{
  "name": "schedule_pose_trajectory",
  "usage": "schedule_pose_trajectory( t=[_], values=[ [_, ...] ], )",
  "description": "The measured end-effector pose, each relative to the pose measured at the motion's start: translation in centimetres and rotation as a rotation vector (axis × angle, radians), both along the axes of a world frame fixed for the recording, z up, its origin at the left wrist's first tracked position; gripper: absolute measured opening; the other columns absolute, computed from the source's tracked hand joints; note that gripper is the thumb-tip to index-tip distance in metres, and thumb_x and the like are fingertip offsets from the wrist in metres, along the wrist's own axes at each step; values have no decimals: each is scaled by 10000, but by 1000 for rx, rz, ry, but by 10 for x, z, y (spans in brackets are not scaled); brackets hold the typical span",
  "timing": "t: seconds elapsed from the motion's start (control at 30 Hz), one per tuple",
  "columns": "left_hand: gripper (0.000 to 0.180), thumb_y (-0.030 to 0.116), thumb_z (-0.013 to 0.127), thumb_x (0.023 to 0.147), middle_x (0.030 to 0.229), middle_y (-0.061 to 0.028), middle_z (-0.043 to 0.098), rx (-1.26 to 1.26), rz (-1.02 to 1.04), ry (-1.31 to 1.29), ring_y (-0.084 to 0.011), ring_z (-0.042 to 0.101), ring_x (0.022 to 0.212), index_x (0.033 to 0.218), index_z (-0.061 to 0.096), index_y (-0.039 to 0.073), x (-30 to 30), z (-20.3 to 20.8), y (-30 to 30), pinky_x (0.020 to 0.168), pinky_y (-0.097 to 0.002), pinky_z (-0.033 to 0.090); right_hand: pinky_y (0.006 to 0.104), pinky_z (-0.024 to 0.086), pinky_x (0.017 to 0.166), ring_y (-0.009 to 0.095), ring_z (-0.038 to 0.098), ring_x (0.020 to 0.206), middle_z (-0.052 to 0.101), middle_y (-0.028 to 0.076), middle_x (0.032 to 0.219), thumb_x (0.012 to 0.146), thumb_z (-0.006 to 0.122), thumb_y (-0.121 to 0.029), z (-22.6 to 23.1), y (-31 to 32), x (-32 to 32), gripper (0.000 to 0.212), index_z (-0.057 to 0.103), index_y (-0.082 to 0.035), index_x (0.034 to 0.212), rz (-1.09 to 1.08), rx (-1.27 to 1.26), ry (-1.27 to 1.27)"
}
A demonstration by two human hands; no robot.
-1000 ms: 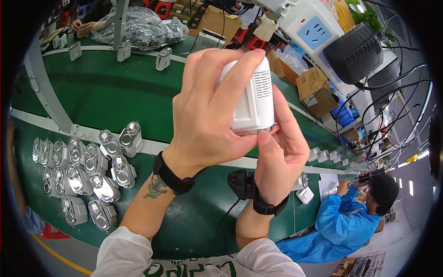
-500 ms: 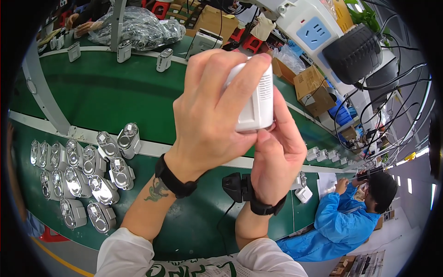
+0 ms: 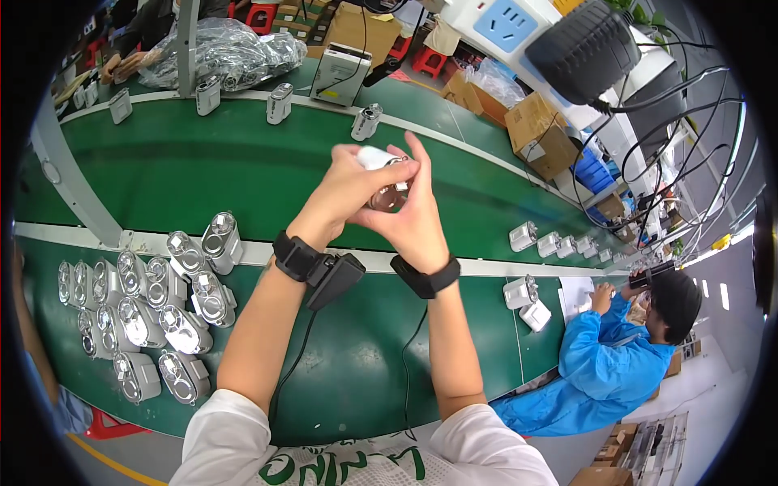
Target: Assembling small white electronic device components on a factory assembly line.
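Note:
Between both hands, over the green conveyor belt [image 3: 235, 162], is a small white device [image 3: 374, 157] with a shiny, rounded silver end. My left hand [image 3: 339, 193] grips its left side, with the thumb reaching across the top. My right hand [image 3: 415, 217] is curled around the right side and underneath, one finger pointing up. The fingers cover much of the device. Black straps circle both wrists, and a black block with a cable [image 3: 336, 282] hangs from the left one. Many similar white devices with round silver faces [image 3: 139, 321] stand grouped on the bench to my left.
More devices [image 3: 279, 104] are spaced along the belt's far side, and others [image 3: 523, 236] line up at right. A power strip [image 3: 504, 24] with a black adapter [image 3: 582, 53] hangs upper right. A co-worker in blue [image 3: 604, 373] sits at right. A metal post [image 3: 77, 174] rises at left.
Both hands have lowered away from my head with the device and turned it, so its silver end shows instead of the slotted white side. The view has shifted slightly.

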State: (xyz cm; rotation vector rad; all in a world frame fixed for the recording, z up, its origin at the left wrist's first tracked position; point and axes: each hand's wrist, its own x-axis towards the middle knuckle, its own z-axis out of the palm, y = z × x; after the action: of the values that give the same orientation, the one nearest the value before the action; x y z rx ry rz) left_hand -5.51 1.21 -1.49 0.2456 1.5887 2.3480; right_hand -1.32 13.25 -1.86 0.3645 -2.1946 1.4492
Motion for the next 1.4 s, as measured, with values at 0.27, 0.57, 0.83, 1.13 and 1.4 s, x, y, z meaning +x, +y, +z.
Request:
schedule_pose_trajectory(
  t=[0.27, 0.57, 0.83, 1.13, 1.4],
  values=[
    [891, 388, 828, 692, 1230, -225, 521, -562, 229, 400, -231, 573, 1095, 1270, 362, -103, -12, -36, 17, 904, -343, 494, 310, 523, 807, 203, 650, 865, 650, 129, 1050, 654, 771, -117, -50, 132, -47, 651, 510, -2, 1238, -342, 441, -315],
    [544, 145, 697, 819, 1123, -154, 521, 344, 556, 235, -200, 558, 985, 1246, 416, -42, -3, 4, -11, 853, -347, 520, 382, 448, 981, 325, 570, 1151, 574, 227, 1254, 611, 833, -305, -62, 177, -80, 913, 433, 5, 1371, -611, 813, -312],
    [371, 43, 591, 868, 1048, -112, 518, 654, 697, 197, -194, 555, 952, 1191, 424, -31, 8, 16, -19, 829, -376, 536, 408, 383, 1062, 395, 462, 1263, 464, 291, 1360, 644, 821, -490, -92, 70, -252, 1129, 255, 94, 1428, -335, 332, -185],
    [493, 119, 633, 853, 1121, -143, 494, 551, 561, 81, -202, 555, 980, 1258, 399, -38, 1, 6, -11, 842, -365, 510, 375, 516, 847, 300, 657, 936, 672, 171, 1027, 632, 836, -356, -107, 90, -281, 795, 504, 1, 1260, -460, 427, -142],
    [737, 255, 722, 826, 1237, -203, 475, 215, 319, -9, -198, 561, 1052, 1333, 337, -118, -23, -15, -11, 840, -340, 491, 233, 502, 761, 88, 597, 855, 645, 58, 1063, 758, 764, -18, 7, -8, -46, 563, 498, -20, 1254, 125, 201, 149]
  ],
)
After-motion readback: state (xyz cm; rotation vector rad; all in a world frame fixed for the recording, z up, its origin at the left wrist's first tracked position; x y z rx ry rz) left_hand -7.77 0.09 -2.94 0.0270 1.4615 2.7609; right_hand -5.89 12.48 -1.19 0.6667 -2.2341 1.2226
